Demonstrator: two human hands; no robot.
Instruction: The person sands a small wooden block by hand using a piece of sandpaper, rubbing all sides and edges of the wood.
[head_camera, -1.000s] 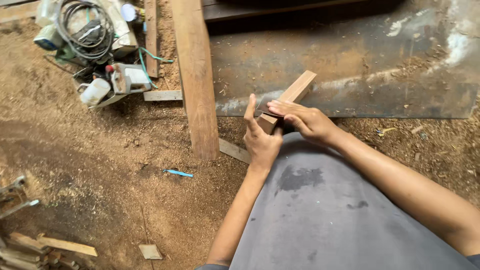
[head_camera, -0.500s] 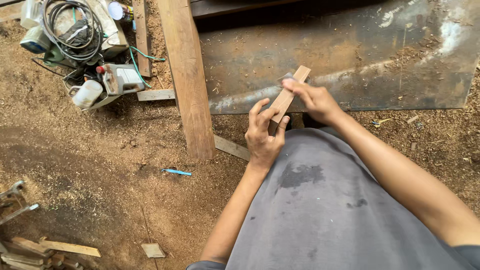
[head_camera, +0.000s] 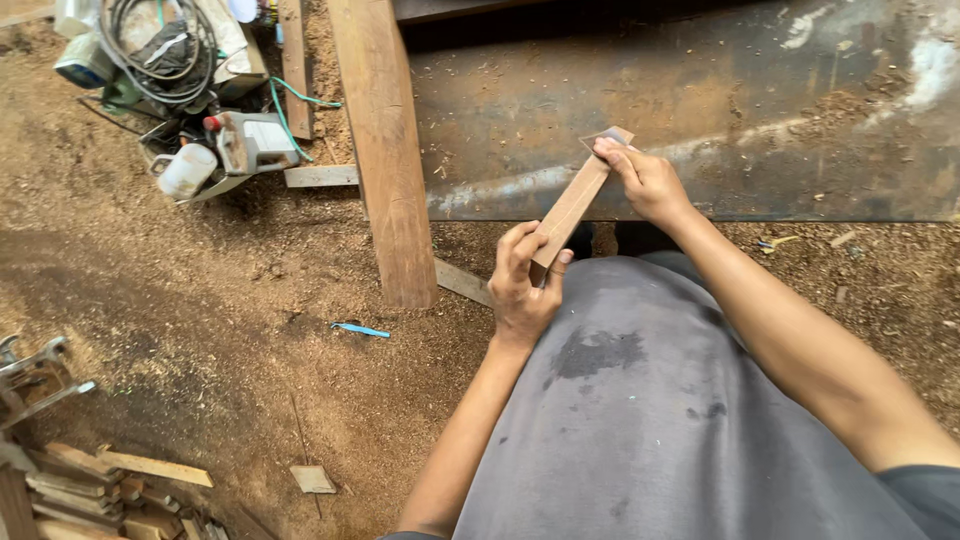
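Note:
A narrow brown wooden strip (head_camera: 575, 200) is held slanted above my lap, its upper end pointing toward the rusty metal sheet (head_camera: 760, 110). My left hand (head_camera: 523, 285) grips the strip's lower end between thumb and fingers. My right hand (head_camera: 645, 180) rests on the strip's upper end, pressing a small brown piece, likely sandpaper, against it. My lap is covered by grey cloth (head_camera: 660, 400) with dark stains.
A long wooden plank (head_camera: 385, 150) lies on the sawdust-covered ground left of the hands. A pile of power tools and coiled cable (head_camera: 190, 90) sits at the upper left. Wood offcuts (head_camera: 110, 480) lie at the lower left. A small blue item (head_camera: 360, 330) lies on the sawdust.
My right hand has slid from the strip's lower part up to its upper end. The strip now stands out longer between the two hands.

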